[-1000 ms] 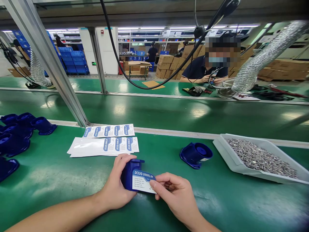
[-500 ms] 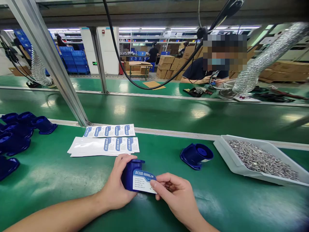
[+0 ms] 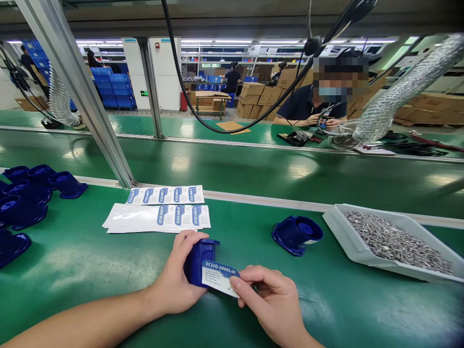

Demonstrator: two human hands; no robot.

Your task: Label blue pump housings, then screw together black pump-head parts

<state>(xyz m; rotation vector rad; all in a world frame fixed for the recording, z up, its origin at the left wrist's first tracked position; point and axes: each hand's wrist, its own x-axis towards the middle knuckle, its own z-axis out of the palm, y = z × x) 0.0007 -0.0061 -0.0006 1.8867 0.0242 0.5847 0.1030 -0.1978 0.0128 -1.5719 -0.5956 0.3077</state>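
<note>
My left hand (image 3: 177, 282) is wrapped round a dark blue plastic part (image 3: 195, 261) that rests on the green table (image 3: 90, 270). My right hand (image 3: 271, 304) pinches the right edge of a white and blue label (image 3: 218, 276) reading DCS2Q-5000L/H, which lies against the side of that part. Just beyond my hands lie two label sheets (image 3: 159, 210) with several blue labels on them.
Another blue part (image 3: 296, 234) lies to the right. A white tray (image 3: 337, 227) of small metal pieces stands at the far right. Several blue parts (image 3: 25, 193) crowd the left edge. A slanted metal post (image 3: 83, 96) rises behind. A person works across the belt.
The label and my right hand have shifted slightly right and down along the blue part. My left hand keeps its grip on the part.
</note>
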